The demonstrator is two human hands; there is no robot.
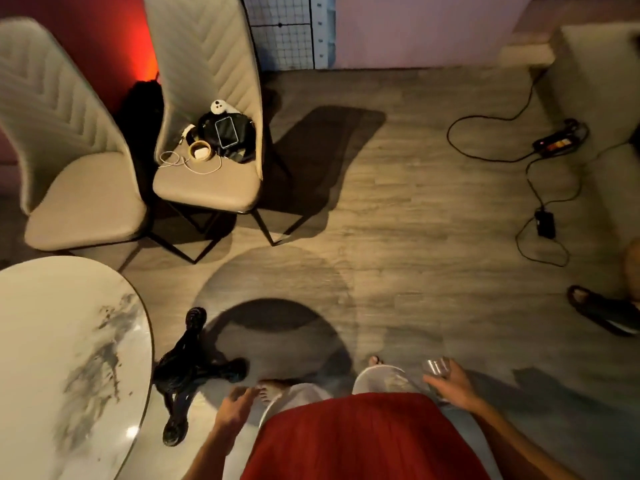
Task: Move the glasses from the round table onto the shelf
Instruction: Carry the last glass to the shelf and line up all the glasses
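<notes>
My right hand (452, 384) holds a clear drinking glass (435, 366) low at the bottom right, over the wooden floor. My left hand (235, 408) hangs beside my body at the bottom centre, fingers loosely apart and holding nothing. The round marble table (69, 358) fills the lower left; the part of its top in view carries no glasses. A wire-grid shelf unit (287, 29) stands against the far wall at the top centre.
Two beige chairs (86, 202) stand at the upper left; the right one (207, 181) carries a phone, a bag and cables. The table's black base (187, 375) spreads near my feet. A power strip with cables (554, 143) and another person's sandalled foot (602, 313) lie at the right.
</notes>
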